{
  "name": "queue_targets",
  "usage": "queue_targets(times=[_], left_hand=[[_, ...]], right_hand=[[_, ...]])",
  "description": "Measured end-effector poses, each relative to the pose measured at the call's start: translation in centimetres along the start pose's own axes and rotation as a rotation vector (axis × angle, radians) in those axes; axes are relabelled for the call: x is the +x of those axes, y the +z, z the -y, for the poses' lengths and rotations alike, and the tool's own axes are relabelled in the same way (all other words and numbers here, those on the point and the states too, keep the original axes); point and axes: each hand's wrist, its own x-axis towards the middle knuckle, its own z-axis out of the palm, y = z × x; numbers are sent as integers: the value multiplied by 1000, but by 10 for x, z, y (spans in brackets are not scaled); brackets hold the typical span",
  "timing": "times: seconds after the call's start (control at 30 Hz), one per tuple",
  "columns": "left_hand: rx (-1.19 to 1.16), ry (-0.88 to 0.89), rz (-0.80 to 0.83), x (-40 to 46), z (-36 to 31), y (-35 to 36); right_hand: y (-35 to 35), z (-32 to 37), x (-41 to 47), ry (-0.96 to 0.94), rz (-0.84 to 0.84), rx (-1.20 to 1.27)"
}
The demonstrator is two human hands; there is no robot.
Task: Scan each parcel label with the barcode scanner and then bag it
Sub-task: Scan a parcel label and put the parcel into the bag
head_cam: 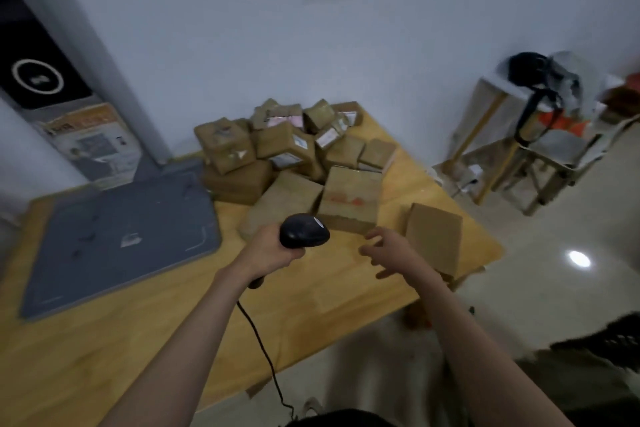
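Note:
My left hand (268,255) grips the handle of a black barcode scanner (304,230), whose head points toward the parcels; its cable (263,354) hangs off the table's front edge. My right hand (389,251) hovers with fingers spread and holds nothing, just in front of a brown cardboard parcel with red print (349,199). Another plain brown parcel (434,239) stands at the table's right corner, right of that hand. A heap of several taped brown parcels with labels (287,142) fills the far end of the wooden table (145,329).
A grey mat (121,239) covers the table's left part. A tall grey stand with a black screen (38,80) rises at the far left. Right of the table, on the tiled floor, stand wooden racks with a black bag (533,107).

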Motion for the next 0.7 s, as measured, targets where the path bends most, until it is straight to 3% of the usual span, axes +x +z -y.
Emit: queue_targets(times=[0.37,0.7], left_hand=[[-79,-143,-135,26,72,-64],[-155,-251,-134,103,117,-68]], right_hand=[[90,58,60,-3,95,22],[121,79,142,179,226,193]])
